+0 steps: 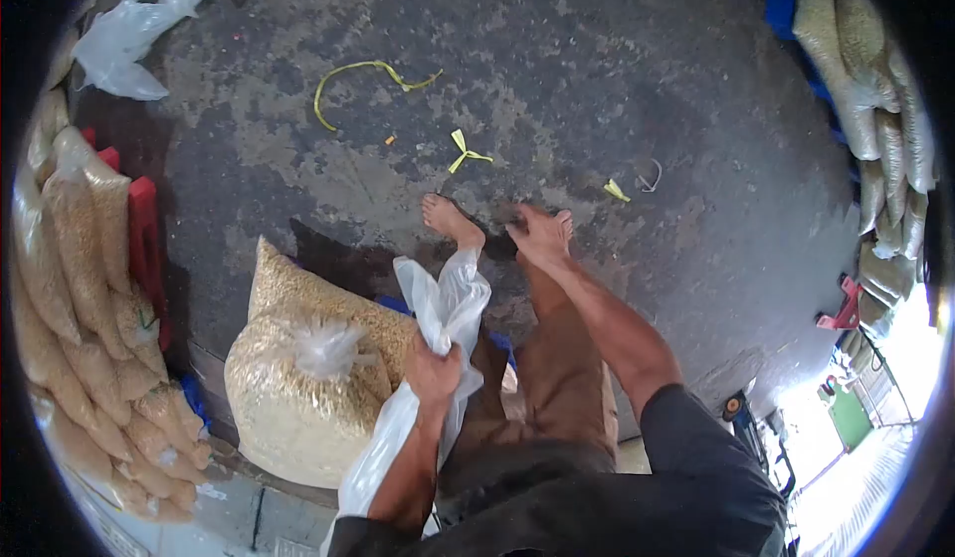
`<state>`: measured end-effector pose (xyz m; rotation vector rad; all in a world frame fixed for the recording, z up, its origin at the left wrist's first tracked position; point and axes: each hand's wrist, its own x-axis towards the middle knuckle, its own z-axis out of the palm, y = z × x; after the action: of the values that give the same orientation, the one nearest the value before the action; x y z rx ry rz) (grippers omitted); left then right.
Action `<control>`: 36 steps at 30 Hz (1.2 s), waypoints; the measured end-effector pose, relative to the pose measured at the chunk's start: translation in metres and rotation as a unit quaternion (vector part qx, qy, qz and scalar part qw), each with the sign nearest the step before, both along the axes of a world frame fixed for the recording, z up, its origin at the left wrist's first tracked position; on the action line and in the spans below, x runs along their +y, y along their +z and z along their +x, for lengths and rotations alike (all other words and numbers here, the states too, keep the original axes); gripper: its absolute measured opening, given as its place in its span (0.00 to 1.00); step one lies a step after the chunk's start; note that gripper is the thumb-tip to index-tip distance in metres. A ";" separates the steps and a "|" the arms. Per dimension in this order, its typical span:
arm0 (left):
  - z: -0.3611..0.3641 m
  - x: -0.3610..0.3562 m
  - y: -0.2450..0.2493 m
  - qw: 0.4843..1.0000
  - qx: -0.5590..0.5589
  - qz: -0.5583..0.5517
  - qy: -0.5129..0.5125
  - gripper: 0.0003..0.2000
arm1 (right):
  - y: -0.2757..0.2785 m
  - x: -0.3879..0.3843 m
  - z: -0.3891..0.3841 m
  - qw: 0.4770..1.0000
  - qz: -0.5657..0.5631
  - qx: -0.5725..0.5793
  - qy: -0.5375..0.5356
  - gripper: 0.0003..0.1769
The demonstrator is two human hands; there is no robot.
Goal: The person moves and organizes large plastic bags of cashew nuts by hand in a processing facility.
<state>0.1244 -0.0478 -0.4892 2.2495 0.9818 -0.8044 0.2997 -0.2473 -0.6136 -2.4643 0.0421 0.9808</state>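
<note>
My left hand (433, 371) is closed round the gathered part of an empty clear plastic bag (460, 293). The bag's upper end sticks up past my fist, and the rest trails down along my forearm. My right hand (540, 239) reaches forward beside my right foot, its thumb and fingers somewhat apart, with nothing visible in it. Left of my left hand stands a big clear bag of pale yellow kernels (298, 398), its crumpled top gathered. Another kernel-filled bag (288, 283) shows right behind it.
Yellow strips (464, 152) and a longer yellow strip (348, 68) lie on the worn dark floor (557, 80). Filled bags (80, 249) are stacked at left by a red plastic piece (145, 249). More filled bags (865, 80) line the right. A loose plastic sheet (134, 40) lies upper left.
</note>
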 end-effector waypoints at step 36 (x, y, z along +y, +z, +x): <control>-0.098 -0.006 -0.230 0.988 -0.073 0.095 0.095 0.30 | -0.323 -0.283 -0.069 0.927 -0.249 -0.150 -0.239 0.14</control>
<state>0.0261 -0.0539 -0.7196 2.2909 1.2226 -0.4737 0.2310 -0.5299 -0.9368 -2.8141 0.8416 0.4041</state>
